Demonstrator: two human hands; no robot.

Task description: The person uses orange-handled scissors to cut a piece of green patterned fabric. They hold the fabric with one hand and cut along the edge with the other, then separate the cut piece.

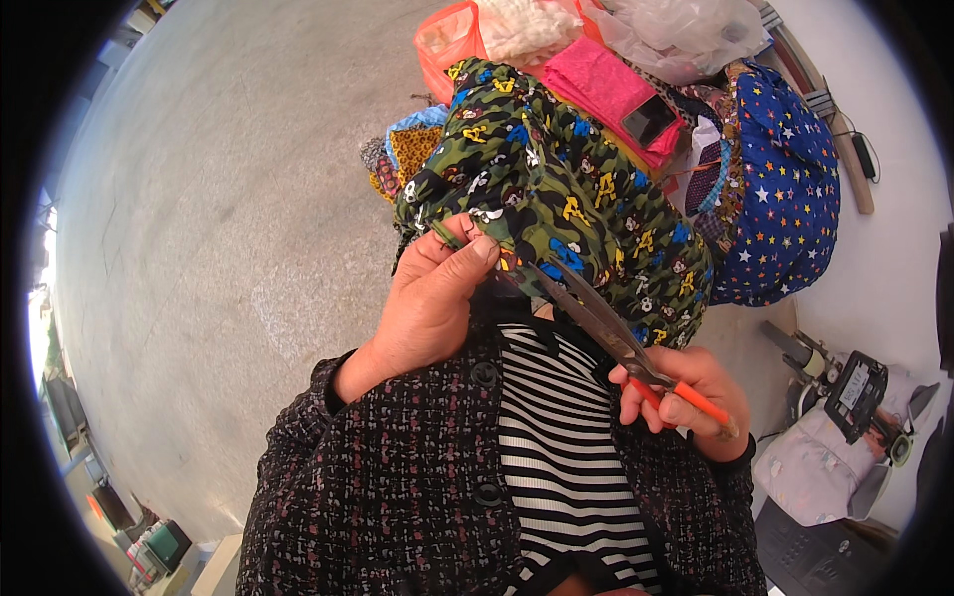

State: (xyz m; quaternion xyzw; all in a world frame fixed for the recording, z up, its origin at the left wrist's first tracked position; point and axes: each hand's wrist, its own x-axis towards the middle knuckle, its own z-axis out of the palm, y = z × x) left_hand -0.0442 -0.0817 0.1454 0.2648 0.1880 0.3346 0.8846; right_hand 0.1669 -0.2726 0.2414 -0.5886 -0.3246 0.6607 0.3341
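Note:
Camouflage-print fabric [589, 186] with cartoon figures and yellow letters spreads over my lap. My left hand [436, 290] pinches an edge of it between thumb and forefinger, and a small green strip of cloth [447, 235] shows at the fingers. A dark thread seems to lie near the fingertips. In my right hand [693, 402] is a pair of scissors [611, 324] with orange-red handles. The blades are slightly parted and point up and left over the fabric, a short way right of my left thumb.
Ahead sit a red plastic bag [451, 41] with white stuffing [529, 30], folded pink cloth [596, 89] bearing a smartphone [650, 119], and a translucent bag [682, 33]. To the right are a star-print blue fabric bag [786, 186] and an electric scooter [850, 402]. Cloth scraps [410, 149] lie left.

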